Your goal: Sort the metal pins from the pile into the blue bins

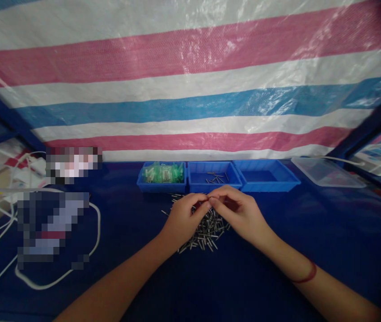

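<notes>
Forearms slant inward across the worktop, bringing the left hand and right hand together over the heaped pins. Thumbs and fingertips meet, a pose that suits fine handling, but at this size I cannot tell whether either hand grips a pin. Heaping the pins just short of the bins probably keeps reaches brief. Along the far edge, the left bin holds green bags, the middle bin loose pins; the right bin adjoins it, presumably to keep contents apart.
</notes>
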The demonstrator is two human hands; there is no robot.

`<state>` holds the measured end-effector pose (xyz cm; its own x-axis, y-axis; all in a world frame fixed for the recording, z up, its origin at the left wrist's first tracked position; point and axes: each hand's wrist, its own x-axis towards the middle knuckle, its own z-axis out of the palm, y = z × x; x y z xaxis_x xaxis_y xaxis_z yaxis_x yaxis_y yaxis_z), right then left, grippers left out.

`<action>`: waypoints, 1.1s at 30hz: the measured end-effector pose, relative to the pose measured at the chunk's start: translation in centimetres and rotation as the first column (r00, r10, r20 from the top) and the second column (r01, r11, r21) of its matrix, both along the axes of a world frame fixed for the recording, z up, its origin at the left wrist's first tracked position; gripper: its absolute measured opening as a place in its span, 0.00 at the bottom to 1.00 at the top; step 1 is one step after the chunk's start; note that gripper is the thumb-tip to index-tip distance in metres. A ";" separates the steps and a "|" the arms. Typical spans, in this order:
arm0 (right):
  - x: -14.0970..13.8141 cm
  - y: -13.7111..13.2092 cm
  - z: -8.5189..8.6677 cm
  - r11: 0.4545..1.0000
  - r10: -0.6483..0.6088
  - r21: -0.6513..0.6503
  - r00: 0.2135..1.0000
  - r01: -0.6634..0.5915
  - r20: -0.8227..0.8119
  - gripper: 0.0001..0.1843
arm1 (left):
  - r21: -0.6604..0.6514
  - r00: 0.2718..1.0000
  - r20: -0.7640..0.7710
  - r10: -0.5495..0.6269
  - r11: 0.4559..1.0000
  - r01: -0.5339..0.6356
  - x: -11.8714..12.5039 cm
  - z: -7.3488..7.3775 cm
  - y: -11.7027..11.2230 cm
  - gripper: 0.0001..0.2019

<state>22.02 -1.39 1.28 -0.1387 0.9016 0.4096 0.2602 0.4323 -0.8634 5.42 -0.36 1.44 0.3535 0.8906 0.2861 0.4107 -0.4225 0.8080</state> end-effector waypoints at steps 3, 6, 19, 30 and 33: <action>0.4 0.0 -0.2 0.998 0.004 0.064 0.998 -0.008 0.067 0.07 | 0.009 1.000 0.005 0.004 1.000 -0.004 0.0 0.2 0.0 0.07; 0.9 0.0 -0.1 0.992 -0.029 0.129 0.985 0.007 0.172 0.08 | -0.010 0.999 0.036 0.028 1.000 -0.027 0.0 0.5 -0.1 0.06; 1.6 2.7 1.1 0.923 -0.346 0.287 0.877 0.255 0.333 0.12 | 0.108 0.998 0.012 0.059 0.992 -0.060 -0.6 0.5 0.4 0.12; 7.7 -1.3 1.6 0.993 0.107 -0.032 0.753 -0.114 0.649 0.08 | 0.316 0.878 -0.442 -0.184 0.884 0.344 -0.3 0.6 0.1 0.10; 8.7 -3.0 -0.3 0.993 0.106 -0.033 0.725 -0.113 0.681 0.09 | 0.326 0.885 -0.423 -0.195 0.878 0.349 0.2 0.7 -0.1 0.10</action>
